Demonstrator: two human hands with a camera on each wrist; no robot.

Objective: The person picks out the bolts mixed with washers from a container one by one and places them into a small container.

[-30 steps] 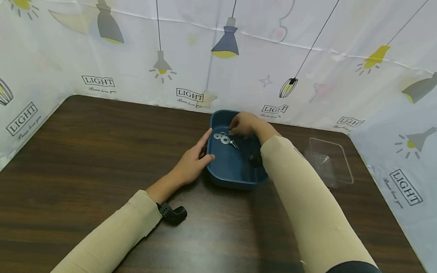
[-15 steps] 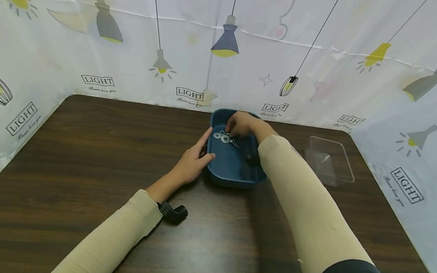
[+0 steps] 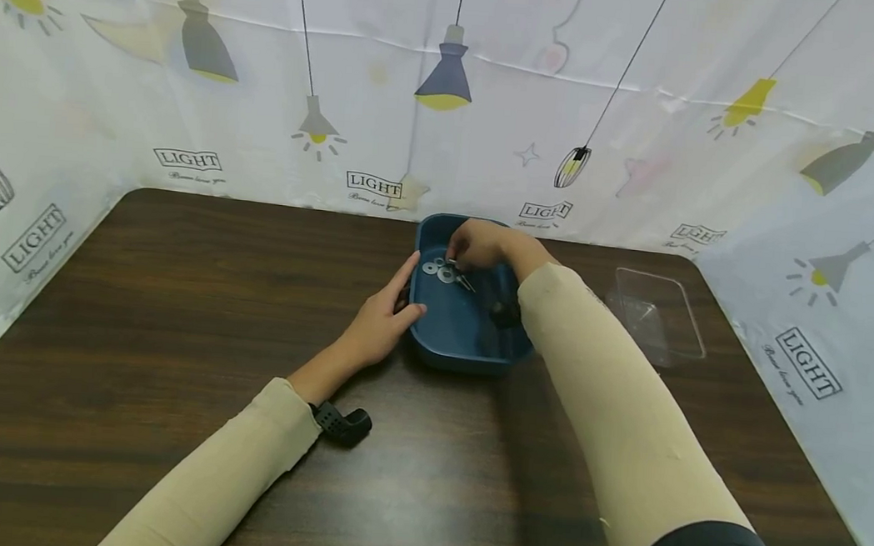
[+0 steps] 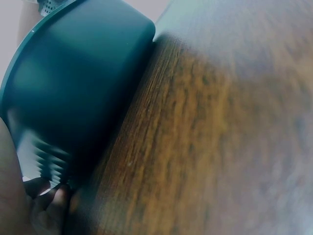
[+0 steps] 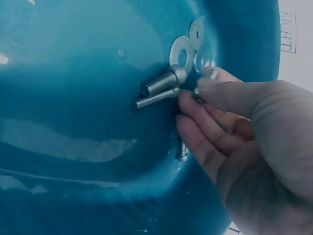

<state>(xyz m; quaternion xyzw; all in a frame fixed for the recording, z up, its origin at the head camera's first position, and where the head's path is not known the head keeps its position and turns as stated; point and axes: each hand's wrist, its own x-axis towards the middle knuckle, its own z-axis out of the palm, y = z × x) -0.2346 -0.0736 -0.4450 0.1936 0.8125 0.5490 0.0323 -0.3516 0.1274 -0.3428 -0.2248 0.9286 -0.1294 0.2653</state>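
Observation:
A blue plastic basin stands on the dark wooden table. My left hand is spread against its left side, thumb tip at the rim and index finger straight along the wall. Inside the basin, my right hand pinches a small bolt between thumb and index finger. Right beside those fingertips lie a large washer, two smaller washers, a thick bolt and a thinner bolt. Another small screw shows below the fingers in the right wrist view.
A clear plastic box sits on the table right of the basin, partly behind the right sleeve. Behind the table hangs a white cloth printed with lamps.
My right hand has shifted slightly left inside the basin, closer to the washers. The left hand keeps its place against the basin, and the head view has tilted a little.

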